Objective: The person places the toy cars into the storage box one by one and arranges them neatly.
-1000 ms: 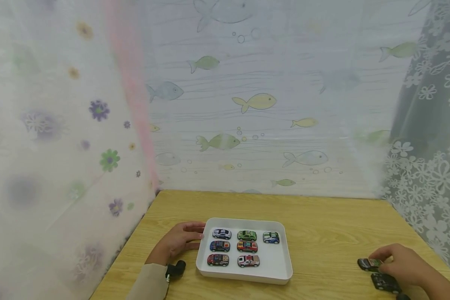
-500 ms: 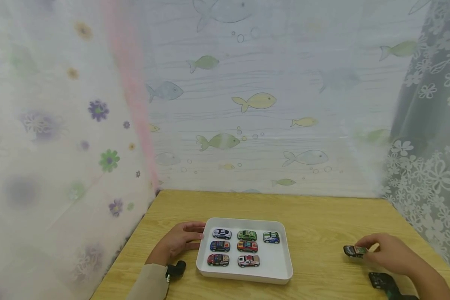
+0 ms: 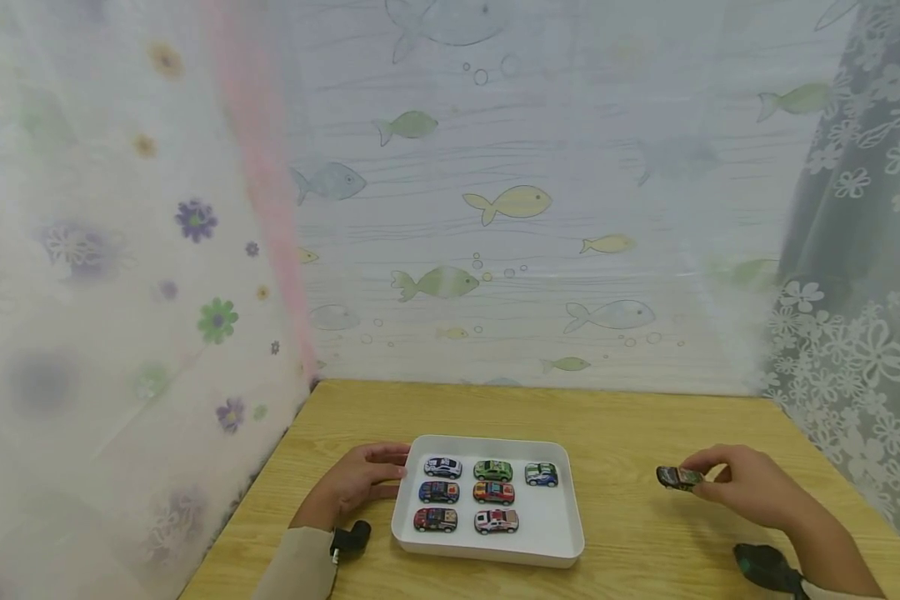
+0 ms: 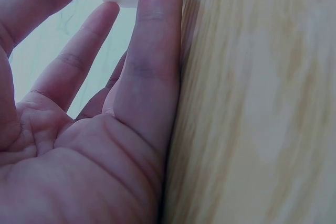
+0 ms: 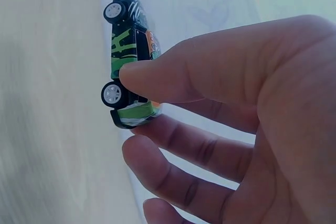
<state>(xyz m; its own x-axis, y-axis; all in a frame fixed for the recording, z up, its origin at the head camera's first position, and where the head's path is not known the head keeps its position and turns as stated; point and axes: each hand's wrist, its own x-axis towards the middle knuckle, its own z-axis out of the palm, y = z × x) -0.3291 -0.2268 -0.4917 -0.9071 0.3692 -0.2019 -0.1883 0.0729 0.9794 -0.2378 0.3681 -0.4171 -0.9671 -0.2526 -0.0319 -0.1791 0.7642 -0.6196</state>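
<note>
My right hand (image 3: pixel 742 487) pinches a small black and green toy car (image 3: pixel 678 477) above the wooden table, to the right of a white tray (image 3: pixel 555 542). In the right wrist view the thumb and fingers (image 5: pixel 178 80) grip the toy car (image 5: pixel 128 56) by its rear end. Several toy cars (image 3: pixel 492 493) stand in rows inside the tray. My left hand (image 3: pixel 360 482) rests open on the table against the tray's left rim, its straight fingers (image 4: pixel 152 61) lying along the wood.
The wooden table (image 3: pixel 645 417) is enclosed by sheer curtains with fish and flower prints at the back and both sides. A black wrist camera (image 3: pixel 352 537) sits at my left sleeve, another (image 3: pixel 765 568) at my right wrist.
My right hand has lifted the black and green car off the table near the front right edge and carried it up and to the left, toward the tray. The left hand has stayed put.
</note>
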